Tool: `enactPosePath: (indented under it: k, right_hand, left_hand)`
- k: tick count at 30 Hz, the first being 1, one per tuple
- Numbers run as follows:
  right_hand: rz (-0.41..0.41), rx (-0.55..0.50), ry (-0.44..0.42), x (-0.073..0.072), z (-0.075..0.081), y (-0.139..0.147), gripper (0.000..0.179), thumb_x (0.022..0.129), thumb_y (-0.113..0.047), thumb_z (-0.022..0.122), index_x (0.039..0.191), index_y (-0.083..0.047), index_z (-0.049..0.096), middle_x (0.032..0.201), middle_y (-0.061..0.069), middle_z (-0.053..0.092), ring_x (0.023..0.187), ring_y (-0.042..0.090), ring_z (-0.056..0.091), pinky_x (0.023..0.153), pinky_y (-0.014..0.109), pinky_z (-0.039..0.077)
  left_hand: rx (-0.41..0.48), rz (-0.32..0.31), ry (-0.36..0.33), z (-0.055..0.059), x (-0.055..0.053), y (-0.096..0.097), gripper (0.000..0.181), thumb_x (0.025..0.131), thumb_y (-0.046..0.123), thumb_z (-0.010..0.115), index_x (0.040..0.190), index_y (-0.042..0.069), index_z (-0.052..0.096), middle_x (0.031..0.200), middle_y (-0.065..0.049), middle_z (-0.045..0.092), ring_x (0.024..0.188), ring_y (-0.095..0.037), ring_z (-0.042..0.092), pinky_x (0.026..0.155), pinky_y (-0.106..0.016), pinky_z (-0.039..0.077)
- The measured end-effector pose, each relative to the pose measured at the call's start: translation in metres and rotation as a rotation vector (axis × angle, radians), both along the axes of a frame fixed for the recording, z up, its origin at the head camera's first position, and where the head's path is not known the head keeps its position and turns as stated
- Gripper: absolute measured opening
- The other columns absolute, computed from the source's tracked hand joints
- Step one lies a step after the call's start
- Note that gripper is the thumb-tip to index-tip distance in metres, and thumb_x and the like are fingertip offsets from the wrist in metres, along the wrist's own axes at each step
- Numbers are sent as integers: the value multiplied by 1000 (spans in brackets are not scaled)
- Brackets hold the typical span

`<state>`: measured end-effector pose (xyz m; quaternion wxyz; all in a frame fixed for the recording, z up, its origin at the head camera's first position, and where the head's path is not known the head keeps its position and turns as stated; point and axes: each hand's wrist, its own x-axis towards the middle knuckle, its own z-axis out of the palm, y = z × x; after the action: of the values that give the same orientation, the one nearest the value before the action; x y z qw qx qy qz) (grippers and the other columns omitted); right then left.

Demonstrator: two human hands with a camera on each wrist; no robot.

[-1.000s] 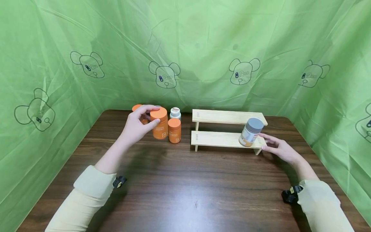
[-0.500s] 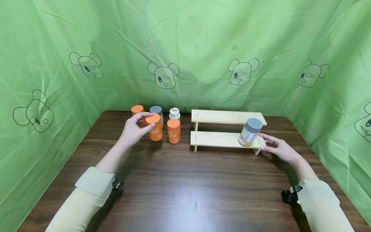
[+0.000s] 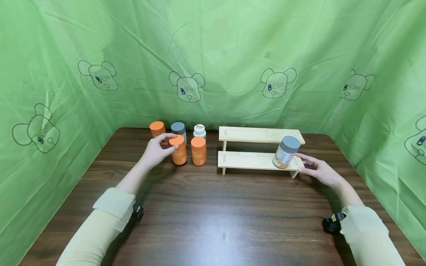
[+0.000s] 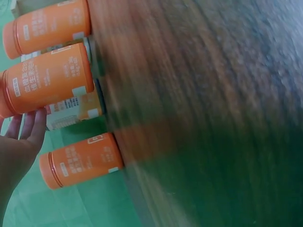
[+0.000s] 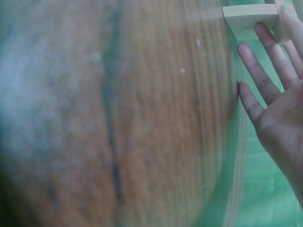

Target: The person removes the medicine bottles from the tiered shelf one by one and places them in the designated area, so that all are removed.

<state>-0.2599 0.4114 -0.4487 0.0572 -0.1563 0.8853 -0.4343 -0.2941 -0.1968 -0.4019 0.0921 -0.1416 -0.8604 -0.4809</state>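
Observation:
My left hand [image 3: 155, 150] has its thumb and fingers about the cap of an orange pill bottle [image 3: 179, 156], which stands upright on the table. In the left wrist view the label side of this held bottle [image 4: 53, 78] shows, with the fingers behind its cap end. Right beside it stands a second orange bottle [image 3: 199, 152]. My right hand [image 3: 321, 171] is at the right end of the two-tier wooden shelf [image 3: 247, 159], fingers mostly straight, thumb against the lower board's end. A grey-capped bottle [image 3: 285, 153] stands on the lower board, near those fingers.
Behind the left hand's bottle, a row holds another orange bottle [image 3: 157, 128], a grey-capped bottle [image 3: 178, 128] and a small white-capped bottle [image 3: 199, 131]. Green cloth [image 3: 229, 74] surrounds the dark wooden table [image 3: 213, 207] at the back and sides.
My left hand has brought the orange bottle down and slightly left, onto the table in front of the grey-capped one. My right hand has stayed at the shelf's end.

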Motion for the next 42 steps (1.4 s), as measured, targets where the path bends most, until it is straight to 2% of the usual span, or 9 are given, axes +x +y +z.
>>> enactPosePath:
  k: [10, 17, 22, 29, 33, 36, 42]
  right_hand:
    - [-6, 21, 10, -1, -2, 1, 58, 92, -21, 63, 145, -19, 39, 111, 0, 65, 101, -1, 57, 83, 12, 43]
    - [1, 16, 10, 0, 0, 1, 59, 92, -20, 63, 145, -18, 38, 112, 0, 65, 101, -1, 57, 83, 13, 43]
    - [-2, 20, 18, 0, -1, 1, 59, 92, -20, 63, 145, -18, 38, 111, 0, 64, 100, -1, 57, 82, 13, 44]
    - [3, 7, 18, 0, -2, 0, 58, 92, -19, 63, 145, -17, 39, 112, 3, 65, 101, -1, 57, 82, 13, 43]
    - [0, 17, 18, -1, -1, 0, 58, 92, -20, 63, 145, -18, 39, 112, 4, 65, 101, -1, 57, 83, 12, 42]
    - [-3, 31, 21, -1, -1, 0, 59, 92, -21, 63, 145, -19, 38, 112, 4, 65, 101, -2, 57, 83, 12, 42]
    - [-8, 41, 30, 0, 0, 0, 58, 92, -21, 63, 145, -20, 39, 112, 2, 65, 101, -2, 56, 83, 11, 41]
  left_hand:
    - [2, -35, -7, -8, 1, -3, 38, 84, 22, 72, 119, 13, 60, 119, -9, 62, 107, -25, 56, 94, -46, 46]
    - [11, -51, -10, -8, 2, -2, 39, 85, 23, 71, 120, 11, 59, 122, -10, 61, 110, -26, 56, 97, -51, 43]
    - [-14, -51, -10, -5, 2, -1, 39, 85, 24, 71, 120, 11, 60, 123, -10, 61, 113, -27, 55, 98, -50, 43]
    - [-21, -58, -64, 6, 3, -2, 48, 86, 27, 70, 128, 10, 55, 128, -10, 57, 115, -27, 54, 95, -46, 46]
    - [1, -78, -87, 14, 1, 0, 52, 87, 20, 69, 133, 4, 50, 134, -16, 52, 119, -33, 50, 97, -51, 43]
    - [8, -87, -65, 22, 1, 4, 52, 87, 16, 69, 132, 1, 50, 135, -21, 51, 122, -37, 48, 101, -55, 38]
    - [13, -96, -2, 39, 12, 19, 52, 85, 24, 71, 131, 7, 53, 133, -17, 53, 124, -34, 48, 104, -51, 36]
